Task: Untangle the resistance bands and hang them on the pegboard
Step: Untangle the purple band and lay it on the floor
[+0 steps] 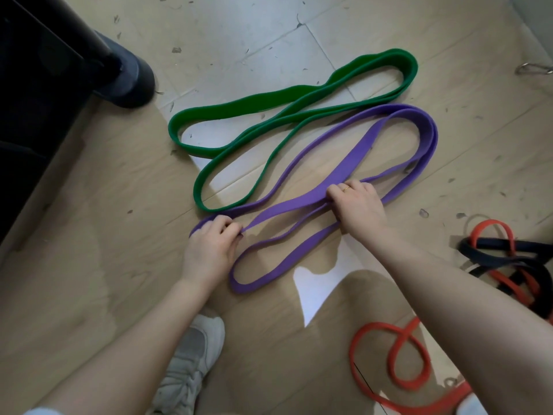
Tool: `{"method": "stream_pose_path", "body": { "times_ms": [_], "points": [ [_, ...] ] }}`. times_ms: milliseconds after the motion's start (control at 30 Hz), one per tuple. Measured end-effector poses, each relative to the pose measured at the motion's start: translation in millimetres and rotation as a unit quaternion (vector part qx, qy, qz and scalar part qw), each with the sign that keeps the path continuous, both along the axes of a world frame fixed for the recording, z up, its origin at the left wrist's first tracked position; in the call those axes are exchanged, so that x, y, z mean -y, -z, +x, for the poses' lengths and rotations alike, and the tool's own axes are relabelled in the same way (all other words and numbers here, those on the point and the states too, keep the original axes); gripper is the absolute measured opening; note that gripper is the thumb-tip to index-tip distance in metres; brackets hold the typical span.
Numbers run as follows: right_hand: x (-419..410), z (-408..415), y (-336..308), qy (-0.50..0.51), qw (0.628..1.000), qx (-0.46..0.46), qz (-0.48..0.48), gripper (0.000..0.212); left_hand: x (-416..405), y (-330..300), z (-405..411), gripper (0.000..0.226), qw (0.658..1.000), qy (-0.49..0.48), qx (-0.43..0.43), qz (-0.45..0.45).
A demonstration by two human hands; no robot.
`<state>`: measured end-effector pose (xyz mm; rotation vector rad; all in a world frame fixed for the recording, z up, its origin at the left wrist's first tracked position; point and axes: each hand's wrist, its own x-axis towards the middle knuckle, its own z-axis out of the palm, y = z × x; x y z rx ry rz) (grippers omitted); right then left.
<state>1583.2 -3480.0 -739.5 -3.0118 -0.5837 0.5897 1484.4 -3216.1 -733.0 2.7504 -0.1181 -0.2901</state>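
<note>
Down on the pale wood-grain floor (89,295), a wide purple rubber resistance band (359,148) is lying in long doubled loops, and both bare hands are working on it. The left hand (209,250) is curling its fingers around the near-left end of the purple band, pinching the strap where one loop turns back. The right hand (357,206), wearing a thin gold ring (346,189), is gripping the same band at its middle, with the fingers folded over several strands gathered together there. Between the two hands the purple strands are running flat along the floor, and a further loop is trailing toward the person, ending near a white sneaker (191,363).

Just beyond the purple band, a wide green rubber resistance band (299,97) is lying in similar folded loops, touching the purple one near its lower-left bend; neither hand is touching it. At the right edge, a red band and a dark navy band are sitting knotted together in a tangled pile (514,265). Nearer the person, another thin red-orange band (398,351) is curling in a loose figure on the floor, well apart from both hands. A dark rounded shoe (131,76) is resting at the upper left.
</note>
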Motion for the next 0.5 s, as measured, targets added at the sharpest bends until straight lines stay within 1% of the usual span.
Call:
{"method": "stream_pose_path", "body": {
  "times_ms": [33, 67, 133, 167, 200, 267, 333, 367, 433, 500],
  "points": [
    [-0.8, 0.2, -1.1, 0.004, 1.000, -0.007, -0.001, 0.018, -0.4, 0.0, 2.7, 0.034, 1.000, -0.012, -0.006, 0.025],
    [-1.5, -0.6, -2.6, 0.006, 1.000, -0.015, -0.002, 0.017, 0.5, 0.7, 5.8, 0.031, 0.997, -0.023, -0.043, 0.062],
    [-1.7, -1.9, -2.8, 0.011, 1.000, -0.016, 0.004, 0.017, 5.1, 6.8, 7.2, 0.042, 0.976, -0.026, -0.162, 0.141],
    [-1.6, -1.1, -1.7, 0.016, 1.000, -0.018, 0.005, 0.018, 8.4, 9.2, 5.7, 0.047, 0.964, -0.023, -0.207, 0.167],
    [-2.2, -0.4, -2.4, 0.020, 1.000, -0.020, 0.004, 0.018, 11.5, 10.6, 4.0, 0.051, 0.957, -0.022, -0.230, 0.178],
    [-4.4, -0.1, -1.8, 0.022, 1.000, 0.000, 0.018, 0.014, 18.2, 6.8, 1.8, 0.051, 0.955, -0.037, -0.237, 0.176],
    [-5.6, 1.6, 0.2, 0.036, 0.998, 0.037, 0.048, 0.009, 24.3, -5.2, 0.1, 0.053, 0.962, -0.065, -0.224, 0.144],
    [-7.3, 2.6, 0.3, 0.042, 0.997, 0.034, 0.057, 0.010, 27.1, -11.7, -0.3, 0.054, 0.966, -0.068, -0.214, 0.127],
    [-12.7, 4.3, -1.2, 0.041, 0.996, -0.017, 0.083, 0.017, 34.7, -24.7, 2.2, 0.051, 0.978, -0.035, -0.177, 0.101],
    [-10.8, 1.1, -7.9, 0.051, 0.989, -0.032, 0.134, 0.026, 48.1, -32.6, 10.0, 0.047, 0.988, 0.031, -0.130, 0.073]
  ]
}}
